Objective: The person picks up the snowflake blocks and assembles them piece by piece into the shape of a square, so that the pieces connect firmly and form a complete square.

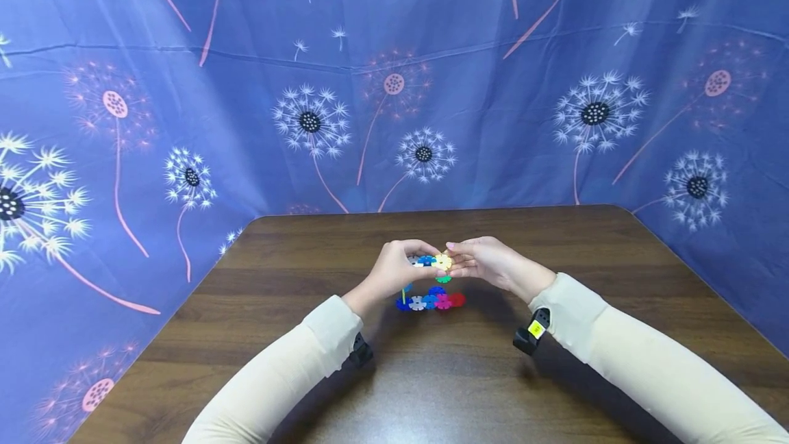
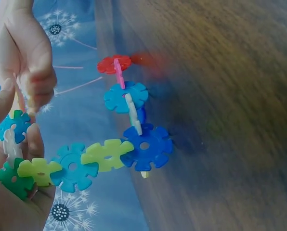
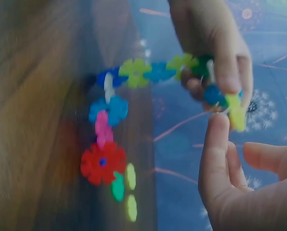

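Several notched, flower-shaped plastic discs are joined into a frame, with a lower row (image 1: 429, 303) along the table and a column of yellow and blue discs (image 2: 73, 167) rising at its left end. My left hand (image 1: 394, 269) grips the upper end of this frame, with thumb and fingers about the green, white and blue discs there. A yellow disc (image 1: 442, 262) sticks out at the right end of the upper row. Against it, my right hand (image 1: 493, 262) has a fingertip touching or very near, its fingers extended and thumb apart. A red disc (image 3: 103, 162) ends the lower row.
The wooden table (image 1: 431, 375) runs back to a blue dandelion-print curtain (image 1: 493, 88). In the right wrist view, a green disc (image 3: 118, 186) and two yellow discs (image 3: 130, 176) lie beyond the red disc, apart from the frame.
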A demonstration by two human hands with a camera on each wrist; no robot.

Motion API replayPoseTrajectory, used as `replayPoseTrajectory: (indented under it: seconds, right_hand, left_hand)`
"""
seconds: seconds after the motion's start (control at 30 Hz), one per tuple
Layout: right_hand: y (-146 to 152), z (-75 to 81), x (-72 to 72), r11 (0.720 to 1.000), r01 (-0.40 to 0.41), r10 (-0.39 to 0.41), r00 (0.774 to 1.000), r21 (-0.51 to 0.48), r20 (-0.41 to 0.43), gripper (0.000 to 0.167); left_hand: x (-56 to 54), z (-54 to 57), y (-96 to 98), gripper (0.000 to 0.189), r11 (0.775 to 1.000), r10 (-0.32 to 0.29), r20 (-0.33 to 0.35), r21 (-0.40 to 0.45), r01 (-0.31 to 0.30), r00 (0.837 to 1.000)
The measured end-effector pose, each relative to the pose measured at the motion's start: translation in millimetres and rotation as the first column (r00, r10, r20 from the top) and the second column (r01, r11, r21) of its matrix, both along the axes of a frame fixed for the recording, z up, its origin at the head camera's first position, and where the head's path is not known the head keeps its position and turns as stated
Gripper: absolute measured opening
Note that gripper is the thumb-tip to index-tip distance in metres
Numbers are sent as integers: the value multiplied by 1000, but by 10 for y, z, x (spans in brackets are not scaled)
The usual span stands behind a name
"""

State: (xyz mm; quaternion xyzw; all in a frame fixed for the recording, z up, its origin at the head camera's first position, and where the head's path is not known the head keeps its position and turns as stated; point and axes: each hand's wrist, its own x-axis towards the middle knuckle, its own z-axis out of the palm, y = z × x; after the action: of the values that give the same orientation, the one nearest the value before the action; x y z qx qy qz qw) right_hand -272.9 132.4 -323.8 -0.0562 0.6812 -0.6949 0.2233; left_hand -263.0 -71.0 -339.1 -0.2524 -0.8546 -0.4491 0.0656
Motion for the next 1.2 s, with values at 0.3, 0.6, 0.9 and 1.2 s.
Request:
replayPoseTrajectory:
  seconds: [0.3,0.6,0.9,1.2]
  right_hand:
    - [-43,-242,-325,971,34,-18,997,235,-70,34]
    - [-149,-440,-442,871,166,-108,983,462,-150,33]
    - [-186,-541,-479,806,243,-98,954,539,-284,41]
    - [-225,-551,-491,699,270,-20,933,663,-359,42]
  left_hand:
    - [31,-31,4,27,999,38,39,36,-40,998]
    - [16,-54,11,29,998,36,26,54,-37,999]
    - [16,-31,14,29,998,27,43,62,-30,999]
    - [6,-57,25,28,999,33,28,43,-34,999]
